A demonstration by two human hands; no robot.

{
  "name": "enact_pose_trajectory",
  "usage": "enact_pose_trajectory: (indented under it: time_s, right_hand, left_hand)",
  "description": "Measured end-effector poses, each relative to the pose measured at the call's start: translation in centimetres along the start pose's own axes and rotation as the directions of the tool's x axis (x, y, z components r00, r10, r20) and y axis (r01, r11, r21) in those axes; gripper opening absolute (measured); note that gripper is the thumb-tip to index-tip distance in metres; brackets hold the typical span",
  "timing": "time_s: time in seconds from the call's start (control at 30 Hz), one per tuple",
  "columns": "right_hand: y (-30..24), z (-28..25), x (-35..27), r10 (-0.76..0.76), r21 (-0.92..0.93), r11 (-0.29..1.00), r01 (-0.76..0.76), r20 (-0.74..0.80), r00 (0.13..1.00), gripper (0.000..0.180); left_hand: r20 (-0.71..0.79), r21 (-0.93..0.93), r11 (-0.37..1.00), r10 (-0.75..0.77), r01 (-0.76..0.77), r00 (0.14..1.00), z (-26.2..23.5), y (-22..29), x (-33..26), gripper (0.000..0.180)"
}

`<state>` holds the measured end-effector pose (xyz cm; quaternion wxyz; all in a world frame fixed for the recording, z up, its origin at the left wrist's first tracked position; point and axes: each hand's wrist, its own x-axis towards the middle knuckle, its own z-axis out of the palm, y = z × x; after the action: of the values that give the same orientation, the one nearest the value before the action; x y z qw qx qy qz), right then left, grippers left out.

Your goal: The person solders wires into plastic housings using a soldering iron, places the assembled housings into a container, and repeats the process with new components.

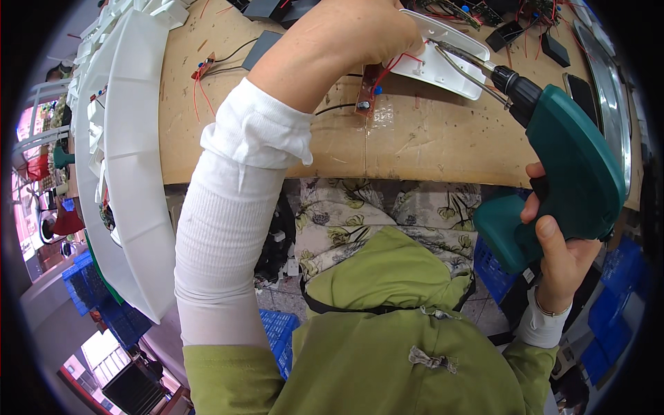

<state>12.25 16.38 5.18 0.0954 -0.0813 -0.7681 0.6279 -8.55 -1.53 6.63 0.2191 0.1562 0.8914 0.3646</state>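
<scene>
My right hand [567, 256] is wrapped round the handle of a green soldering gun [581, 152], which has a black collar and a thin metal feed tube beside its tip. The tip reaches into a white plastic casing [449, 66] at the far side of the table. Over the left end of this casing is my left hand [366, 34], its fingers bent down and closed, the fingertips mostly hidden. Red wires [394, 66] run from just below those fingers to a small brown circuit board [365, 97] with a blue component. A black wire leaves the board to the left.
Another small circuit board [203, 67] with red and black wires lies left on the cardboard-covered table [429, 142]. Black boxes and wired boards crowd the far edge. A white tray [138, 166] of white parts borders the left, a metal tray [612, 104] and dark phone-like slab [581, 93] the right.
</scene>
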Motion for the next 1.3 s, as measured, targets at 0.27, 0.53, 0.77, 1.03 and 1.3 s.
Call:
enact_pose_trajectory:
  time_s: [0.27,0.53,0.77,1.03,1.3]
  right_hand:
    - [-0.1,-0.1,-0.1,-0.012,-0.005,1.0,0.012,0.002,1.0,0.053]
    - [-0.2,-0.2,-0.2,0.014,-0.135,0.991,-0.01,0.026,1.0,0.055]
    - [-0.1,-0.3,-0.4,0.003,-0.124,0.992,-0.001,0.012,1.0,0.057]
    - [-0.5,-0.8,-0.9,-0.03,-0.138,0.99,0.027,-0.02,0.999,0.065]
    - [-0.1,-1.0,-1.1,-0.043,-0.1,0.994,0.041,-0.021,0.999,0.065]
  left_hand:
    - [0.006,0.001,1.0,0.014,-0.014,1.0,-0.1,-0.1,0.0,0.022]
    - [0.025,0.019,1.0,0.014,-0.014,1.0,-0.2,0.1,0.0,0.025]
    - [0.01,0.032,0.999,0.024,-0.024,1.0,-0.1,-0.1,0.0,0.027]
    - [0.001,0.043,0.999,0.014,-0.014,1.0,0.0,-0.2,0.3,0.025]
    - [0.004,0.007,1.0,-0.011,0.011,1.0,0.1,-0.2,0.3,0.024]
